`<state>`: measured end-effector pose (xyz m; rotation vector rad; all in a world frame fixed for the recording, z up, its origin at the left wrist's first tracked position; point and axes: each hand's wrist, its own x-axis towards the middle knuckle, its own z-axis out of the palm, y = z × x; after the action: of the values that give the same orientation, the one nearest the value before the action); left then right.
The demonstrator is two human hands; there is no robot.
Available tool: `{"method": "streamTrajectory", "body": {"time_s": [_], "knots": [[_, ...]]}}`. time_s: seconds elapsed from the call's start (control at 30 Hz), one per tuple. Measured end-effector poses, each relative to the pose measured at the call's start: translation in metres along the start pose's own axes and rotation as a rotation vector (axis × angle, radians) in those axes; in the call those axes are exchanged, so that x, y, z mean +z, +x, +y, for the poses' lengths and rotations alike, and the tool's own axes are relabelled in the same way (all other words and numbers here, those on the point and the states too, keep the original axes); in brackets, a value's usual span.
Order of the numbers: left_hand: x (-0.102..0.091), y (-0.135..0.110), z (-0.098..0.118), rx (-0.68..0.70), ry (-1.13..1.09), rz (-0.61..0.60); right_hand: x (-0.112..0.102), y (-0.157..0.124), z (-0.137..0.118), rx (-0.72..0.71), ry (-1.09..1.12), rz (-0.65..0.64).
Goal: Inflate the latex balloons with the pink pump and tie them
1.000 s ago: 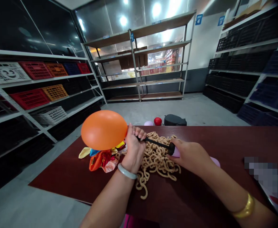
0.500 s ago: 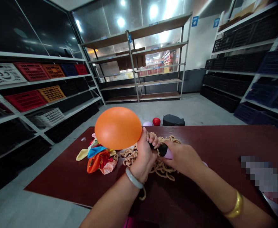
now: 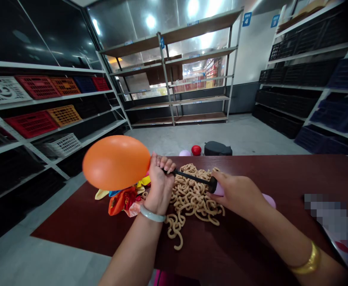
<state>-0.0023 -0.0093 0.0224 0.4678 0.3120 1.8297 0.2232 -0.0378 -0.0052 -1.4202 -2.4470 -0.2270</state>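
My left hand is closed around the neck of an inflated orange balloon and the black end of a hand balloon pump. My right hand is wrapped around the pump's light purple body, with a black rod stretching between the two hands. Another light purple rounded part shows past the right hand; its link to the pump is hidden. Below the rod lies a heap of tan twisted cord. Uninflated balloons in several colours sit left of the heap, partly under the orange balloon.
Everything rests on a dark red-brown table. A blurred flat object lies at the right. Beyond the far edge are a red ball-like thing, a light purple one and a dark bag-like item. Shelves with crates line the sides.
My left hand has moved left with the orange balloon, away from my right hand. A long black rod now shows between the hands, and more of the cord heap is exposed.
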Motion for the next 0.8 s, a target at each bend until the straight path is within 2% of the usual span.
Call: {"method": "streamTrajectory", "body": {"time_s": [0.23,0.4,0.57,0.67,0.8], "knots": [[0.008,-0.035,-0.066,-0.176,0.050,0.062,0.005,0.000,-0.010,-0.020,0.048,0.007],[0.010,-0.044,-0.078,-0.218,0.053,0.064,0.009,0.000,-0.015,-0.003,0.094,0.003],[0.009,-0.032,-0.062,-0.213,0.077,0.025,0.009,0.001,-0.017,0.009,0.137,0.004],[0.005,-0.015,-0.034,-0.177,0.062,0.003,0.009,0.001,-0.013,0.000,0.123,-0.007],[-0.002,0.007,0.011,-0.040,0.022,-0.006,0.007,0.001,-0.004,-0.011,0.095,0.006]]}}
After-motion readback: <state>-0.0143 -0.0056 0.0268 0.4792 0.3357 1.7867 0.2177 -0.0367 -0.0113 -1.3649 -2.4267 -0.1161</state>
